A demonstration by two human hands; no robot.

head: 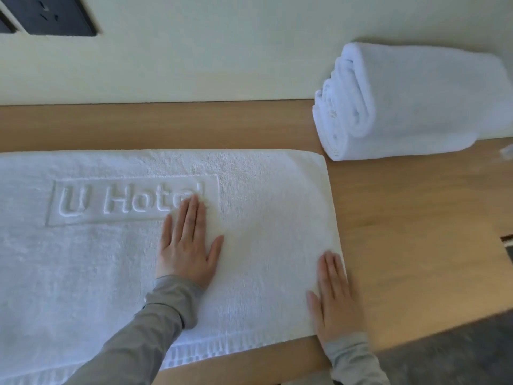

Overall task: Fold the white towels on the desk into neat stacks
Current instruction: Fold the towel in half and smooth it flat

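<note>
**Near edge.** Your grey sleeves cross the towel's woven border, which runs along the near side of the desk.

**Right hand.** Your right hand lies flat on the right-hand edge of the spread towel. Its fingers are straight and together, and it holds nothing.

**Left hand.** Further in, your left hand presses palm-down near the towel's middle, fingers extended and thumb apart, gripping nothing. Its fingertips touch the end of the embossed "U Hotel" panel.

**Towel.** It lies flat, apparently being smoothed before a fold. It runs off the left of the view, so its full extent cannot be told.

**Risks.**
- If one hand pins the cloth while the other slides, the terry may bunch into a ridge.
- A fold started from the right edge with unmatched corners would give a skewed layer and an untidy stack.
- A hard pull toward you could drag the border over the desk's front.

**Far right.** A folded towel bundle sits apart from the spread towel, against the wall. A wide sweep of your right arm could knock it.

**Far left.** A dark wall panel.
</note>
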